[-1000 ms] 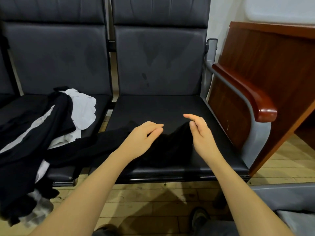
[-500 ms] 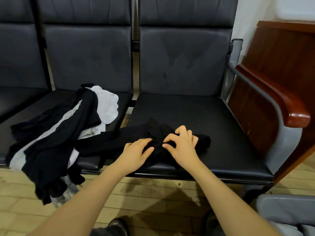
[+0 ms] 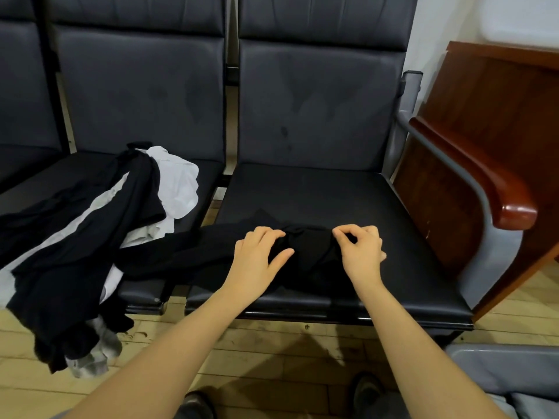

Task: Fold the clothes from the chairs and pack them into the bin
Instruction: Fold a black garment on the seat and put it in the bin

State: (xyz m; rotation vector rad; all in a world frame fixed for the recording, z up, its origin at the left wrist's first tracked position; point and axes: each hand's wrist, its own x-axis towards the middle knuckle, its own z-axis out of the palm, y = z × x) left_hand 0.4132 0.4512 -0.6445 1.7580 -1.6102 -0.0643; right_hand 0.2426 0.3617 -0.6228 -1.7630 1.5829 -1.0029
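Black chair seat (image 3: pixel 348 192) is carrying a black garment (image 3: pixel 305 246)

Left hand (image 3: pixel 257 258) is pressing it, fingers curled; right hand (image 3: pixel 360 249) is pinching its right end.

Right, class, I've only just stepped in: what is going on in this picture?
A person is working on a black garment bunched on the seat of the right-hand chair. The left hand rests on the cloth with its fingers curled into it, while the right hand pinches a fold. The garment is not yet folded. A heap of black and white clothes waits on the next chair, partly hanging over its front edge.
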